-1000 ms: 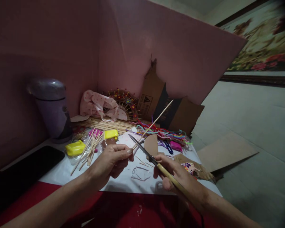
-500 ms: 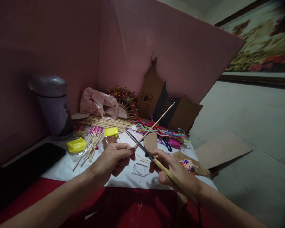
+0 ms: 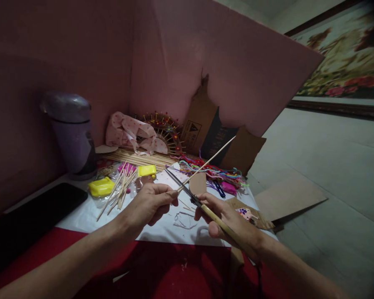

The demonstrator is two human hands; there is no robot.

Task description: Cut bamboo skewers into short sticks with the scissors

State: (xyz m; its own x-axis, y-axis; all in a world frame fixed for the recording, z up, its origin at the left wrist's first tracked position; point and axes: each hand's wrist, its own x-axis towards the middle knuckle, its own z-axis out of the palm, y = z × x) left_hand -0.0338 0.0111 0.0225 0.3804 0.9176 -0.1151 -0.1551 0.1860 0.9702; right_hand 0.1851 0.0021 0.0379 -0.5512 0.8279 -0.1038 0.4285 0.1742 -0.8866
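My left hand [image 3: 148, 204] pinches the near end of a long thin wooden skewer [image 3: 212, 157] that points up and to the right. My right hand [image 3: 229, 220] is closed round the pale handle of a knife [image 3: 191, 196]. Its dark blade points up-left and crosses the skewer just beyond my left fingertips. Both hands hover over a white sheet [image 3: 168, 226] on a red-covered table. A few small wood slivers lie on the sheet under the blade.
On the sheet lie loose skewers [image 3: 120, 192], yellow clay blocks [image 3: 101, 187], coloured yarn [image 3: 210, 170] and cardboard pieces [image 3: 199, 182]. A purple jar [image 3: 71, 135], a bundle of sticks [image 3: 140, 160], a round woven craft [image 3: 165, 131] and a cardboard box [image 3: 212, 133] stand at the back. A black phone [image 3: 34, 216] lies left.
The knife blade has slid slightly left and down along the skewer near my left fingers. Both hands have shifted a little; the view has drifted.
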